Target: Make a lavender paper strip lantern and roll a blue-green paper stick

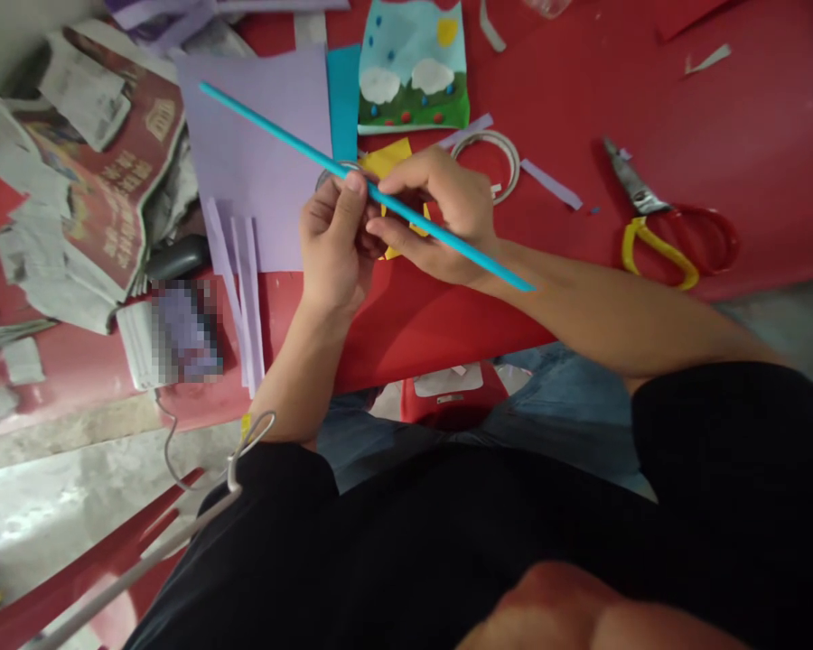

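A long, thin blue paper stick (464, 246) slants across both hands above the table. My left hand (339, 226) is closed on it near its middle, the thumb pressing from above. My right hand (447, 203) pinches the same stick just to the right, thumb below and index finger above. Part of a round, grey-edged thing, perhaps a tape roll, shows behind my left fingertips; the rest is hidden. Yellow paper (387, 158) lies under and behind the hands. A sheet of lilac paper (261, 135) is left of them, partly over a blue sheet (342, 99).
Scissors (643, 203) with red and yellow handles lie open at right. A tape ring (515, 162) sits beyond my right hand. A painted picture (413, 77) stands at the back. Lilac strips (247, 298), crumpled newspaper (118, 181) and a blurred-out phone-like object (188, 329) are at left.
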`<state>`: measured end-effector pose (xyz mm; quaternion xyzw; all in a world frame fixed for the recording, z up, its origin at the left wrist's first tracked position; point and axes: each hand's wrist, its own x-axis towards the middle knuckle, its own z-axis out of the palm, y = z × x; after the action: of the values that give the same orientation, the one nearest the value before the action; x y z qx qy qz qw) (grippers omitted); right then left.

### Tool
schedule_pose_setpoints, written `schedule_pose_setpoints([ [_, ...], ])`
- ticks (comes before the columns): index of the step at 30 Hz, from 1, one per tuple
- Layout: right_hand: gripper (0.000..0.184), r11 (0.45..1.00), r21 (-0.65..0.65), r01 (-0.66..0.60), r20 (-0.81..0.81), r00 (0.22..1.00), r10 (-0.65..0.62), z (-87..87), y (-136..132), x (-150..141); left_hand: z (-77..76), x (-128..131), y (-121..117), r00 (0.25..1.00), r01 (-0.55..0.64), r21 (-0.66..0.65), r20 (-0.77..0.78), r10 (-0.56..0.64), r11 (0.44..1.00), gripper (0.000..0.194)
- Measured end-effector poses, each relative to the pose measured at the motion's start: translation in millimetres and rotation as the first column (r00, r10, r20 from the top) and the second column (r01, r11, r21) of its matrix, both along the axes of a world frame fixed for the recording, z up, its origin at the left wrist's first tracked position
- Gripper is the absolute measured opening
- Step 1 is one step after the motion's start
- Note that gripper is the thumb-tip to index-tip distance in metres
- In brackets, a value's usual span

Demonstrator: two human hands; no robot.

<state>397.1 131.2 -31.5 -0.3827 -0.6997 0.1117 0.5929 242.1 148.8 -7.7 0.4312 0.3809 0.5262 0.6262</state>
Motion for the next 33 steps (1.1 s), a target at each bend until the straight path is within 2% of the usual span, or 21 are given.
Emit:
schedule_pose_setpoints([
  [4, 0.008, 0.981, 0.179, -0.07, 0.087, 0.995, 0.055, 1.3, -3, -1, -4.2, -4, 6, 1.0, -0.01, 0.0, 0.004, 0.01, 1.0, 0.05],
  [7, 0.015, 0.956, 0.27, -0.119, 0.225, 0.973, 0.057, -0.8, -6, -3, -5.0, -7, 7, 0.999, -0.03, -0.029, 0.011, 0.03, 0.999, 0.053],
  [10, 0.018, 0.944, 0.302, -0.135, 0.313, 0.949, 0.036, -5.2, -8, -4, -2.5, -8, 5, 0.998, -0.011, -0.039, 0.057, 0.013, 0.999, 0.055],
  [14, 0.021, 0.939, 0.307, -0.157, 0.372, 0.928, 0.033, -10.3, -5, -4, 0.5, -8, 4, 0.99, 0.033, -0.033, 0.141, -0.028, 0.999, 0.055],
  [18, 0.024, 0.944, 0.282, -0.174, 0.39, 0.919, 0.053, -12.7, -3, -3, -2.1, -9, 8, 0.997, -0.025, -0.074, 0.076, 0.031, 0.997, 0.059],
  [21, 0.026, 0.938, 0.261, -0.227, 0.465, 0.881, 0.084, -13.9, -3, -2, -4.3, -10, 9, 0.996, 0.02, -0.015, 0.082, -0.019, 1.0, 0.062],
  [24, 0.029, 0.943, 0.241, -0.227, 0.502, 0.861, 0.079, -15.3, -3, 0, -3.4, -11, 8, 0.992, 0.09, 0.01, 0.087, -0.09, 0.996, 0.053],
  [27, 0.029, 0.947, 0.247, -0.206, 0.487, 0.871, 0.062, -16.9, -1, 2, -1.4, -12, 5, 0.991, 0.127, -0.023, 0.056, -0.126, 0.992, 0.044],
  [31, 0.025, 0.949, 0.238, -0.207, 0.487, 0.871, 0.068, -18.7, 0, 3, -2.0, -16, 2, 0.972, 0.233, -0.118, 0.043, -0.23, 0.965, 0.048],
  [33, 0.024, 0.953, 0.216, -0.215, 0.506, 0.859, 0.079, -18.4, -1, 3, -4.0, -16, 2, 0.974, 0.226, -0.167, 0.07, -0.218, 0.96, 0.047],
])
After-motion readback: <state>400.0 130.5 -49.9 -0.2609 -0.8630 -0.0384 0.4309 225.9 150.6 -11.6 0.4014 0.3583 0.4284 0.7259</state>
